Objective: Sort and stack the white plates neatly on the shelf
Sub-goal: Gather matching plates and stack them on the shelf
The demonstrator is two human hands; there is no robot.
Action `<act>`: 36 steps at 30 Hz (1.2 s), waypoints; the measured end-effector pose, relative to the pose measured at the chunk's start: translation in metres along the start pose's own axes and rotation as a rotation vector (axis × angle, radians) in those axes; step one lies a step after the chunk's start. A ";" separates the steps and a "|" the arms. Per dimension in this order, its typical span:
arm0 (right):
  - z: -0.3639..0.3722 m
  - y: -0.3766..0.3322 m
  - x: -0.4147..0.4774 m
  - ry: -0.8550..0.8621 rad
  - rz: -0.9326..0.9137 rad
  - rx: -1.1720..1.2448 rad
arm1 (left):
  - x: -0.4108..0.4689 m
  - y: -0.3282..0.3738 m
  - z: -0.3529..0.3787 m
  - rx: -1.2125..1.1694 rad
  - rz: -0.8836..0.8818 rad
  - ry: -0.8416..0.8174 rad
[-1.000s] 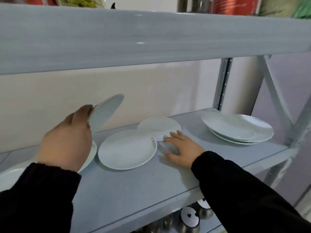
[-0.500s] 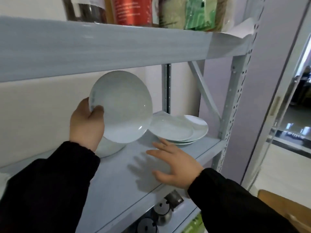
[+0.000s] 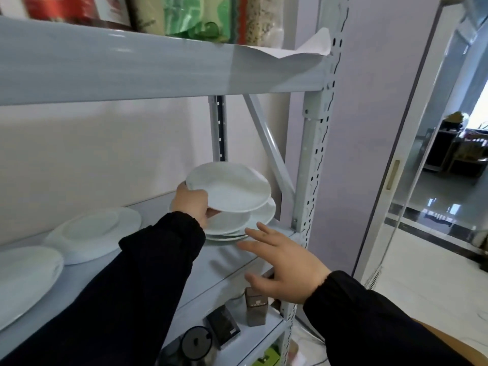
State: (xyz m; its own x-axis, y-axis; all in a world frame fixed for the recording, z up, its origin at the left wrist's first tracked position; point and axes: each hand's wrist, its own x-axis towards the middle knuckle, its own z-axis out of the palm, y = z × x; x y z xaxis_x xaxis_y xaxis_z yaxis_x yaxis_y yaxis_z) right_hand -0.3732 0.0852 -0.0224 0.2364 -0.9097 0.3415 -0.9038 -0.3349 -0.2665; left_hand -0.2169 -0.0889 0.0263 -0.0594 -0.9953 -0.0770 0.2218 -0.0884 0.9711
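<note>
My left hand [image 3: 194, 206] grips the near left rim of a white plate [image 3: 232, 190], held almost flat just above the stack of white plates [image 3: 237, 225] at the right end of the grey shelf [image 3: 219, 262]. The held plate is slightly tilted and I cannot tell whether it touches the stack. My right hand [image 3: 284, 262] hovers open, fingers spread, over the shelf's front edge just right of the stack. Further left lie an upside-down white plate [image 3: 92, 233] and another white plate [image 3: 25, 276] at the left edge.
The upper shelf [image 3: 158, 64] hangs close overhead, loaded with packets. A perforated upright post [image 3: 313, 165] and a diagonal brace [image 3: 269, 143] bound the stack on the right. Dark boxes and a jar [image 3: 196, 344] sit on the lower shelf. A glass door [image 3: 412, 159] stands at right.
My left hand carried the plate rightward and turned it from upright to nearly flat over the right-hand stack. My right hand left the other plates and moved to the shelf's right front edge.
</note>
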 end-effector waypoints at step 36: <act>0.019 -0.031 0.052 0.028 -0.157 0.160 | -0.040 0.023 -0.102 1.539 0.666 -0.015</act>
State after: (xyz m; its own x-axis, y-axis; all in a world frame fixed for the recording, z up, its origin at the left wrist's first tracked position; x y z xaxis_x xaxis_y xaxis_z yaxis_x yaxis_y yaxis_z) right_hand -0.3260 0.0432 -0.0137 0.3574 -0.8370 0.4144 -0.7880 -0.5084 -0.3473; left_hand -0.1101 -0.0551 0.0282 -0.3641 -0.8391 0.4042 -0.8839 0.4481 0.1338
